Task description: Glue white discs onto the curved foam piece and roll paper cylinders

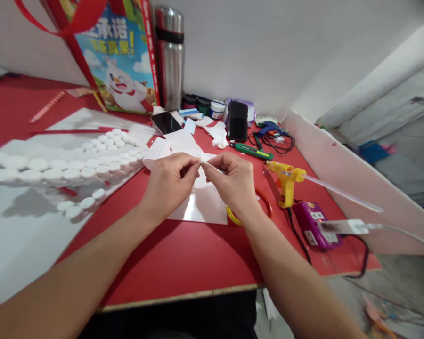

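Note:
Both hands meet fingertip to fingertip above white paper (207, 207) on the red table (183, 268). My left hand (173, 181) is closed in a pinch, and my right hand (232, 181) pinches just beside it. A tiny whitish bit shows between the fingertips, too small to name. Left of the hands, a curved structure of white round discs (53, 170) rests on white sheets. An orange and yellow ring (266, 202) lies partly hidden behind my right wrist.
A yellow glue gun (287, 181) with a clear stick stands right, near a purple box (316, 223) and cables. A green cutter (253, 151), phone (167, 123), black case (238, 121), steel flask (169, 61) and printed bag (122, 61) are at the back.

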